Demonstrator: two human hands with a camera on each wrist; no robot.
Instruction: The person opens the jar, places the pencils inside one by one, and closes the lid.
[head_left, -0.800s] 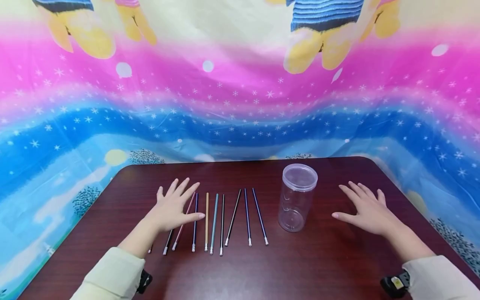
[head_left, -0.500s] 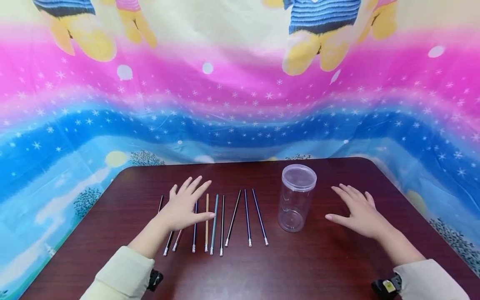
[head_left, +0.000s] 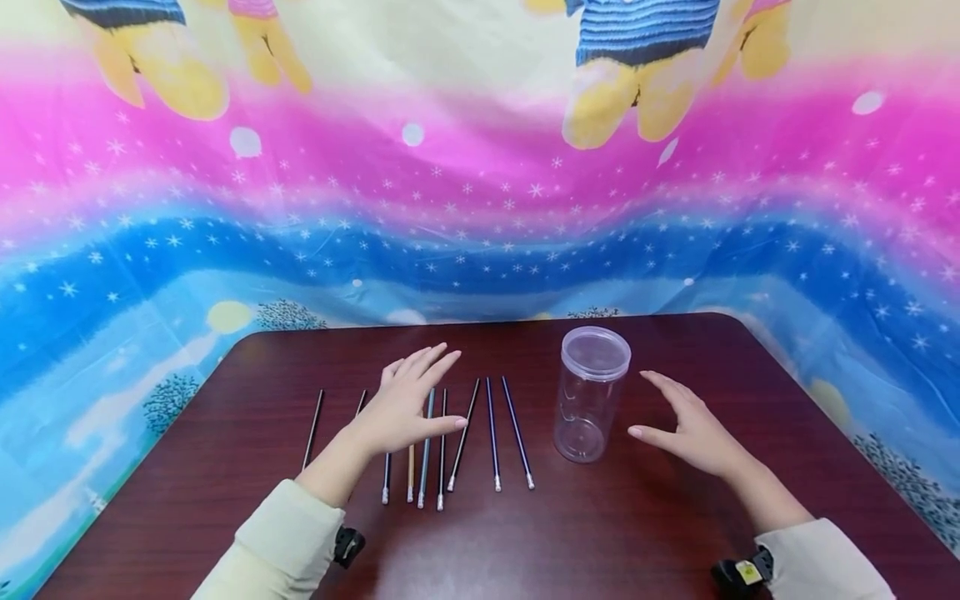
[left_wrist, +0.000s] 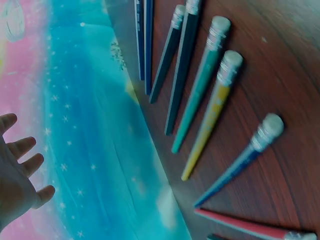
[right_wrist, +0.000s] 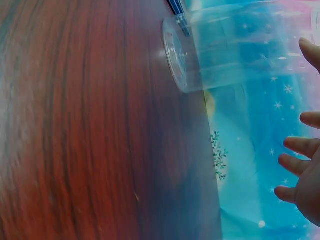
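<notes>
Right hand [head_left: 693,433] spread, thumb apart from the fingers, holding nothing, and it's near the clear jar [head_left: 590,400], not touching; the jar stands upright on the table [head_left: 600,533]. Left hand [head_left: 401,408] spread too, over the loose row of pencils [head_left: 492,433], eraser ends on the near side. For a clean hold on that jar I'd want thumb and fingers either side of its wall, squeezing gently: the plastic looks thin. Is its top capped? I can't tell. Left wants height here; a brushed pencil could roll.
</notes>
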